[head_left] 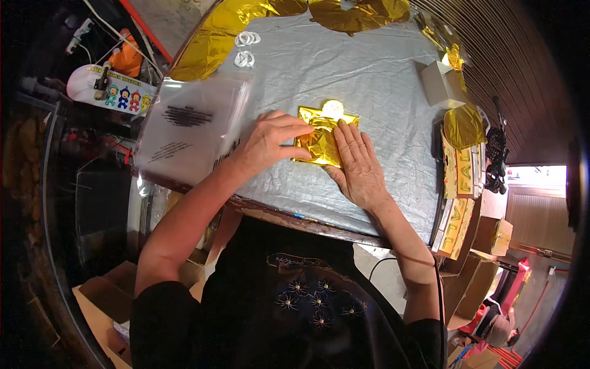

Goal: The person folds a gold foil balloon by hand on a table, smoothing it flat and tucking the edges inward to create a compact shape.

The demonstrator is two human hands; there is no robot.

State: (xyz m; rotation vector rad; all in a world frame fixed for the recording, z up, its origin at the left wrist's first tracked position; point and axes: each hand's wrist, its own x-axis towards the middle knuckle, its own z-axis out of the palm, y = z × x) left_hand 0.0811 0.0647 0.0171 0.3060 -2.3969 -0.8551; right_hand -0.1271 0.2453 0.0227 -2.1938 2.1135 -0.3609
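Observation:
A folded gold foil balloon (321, 140) lies as a flat, shiny square on the silver-covered table in front of me, with a rounded tab sticking out at its far edge. My left hand (273, 140) reaches in from the left, its fingertips and thumb spread apart and resting on the foil's left side. Flat across the right side of the foil lies my right hand (358, 161), fingers stretched out and pointing away from me. The foil under both hands' fingers is hidden.
A stack of clear plastic bags (187, 132) overhangs the table's left edge. Beyond it are white rings (246, 39) in two small groups. Larger gold foil balloons (359, 15) line the far side. A grey-white box (441, 85) and gold-printed packages (458, 169) stand at the right edge.

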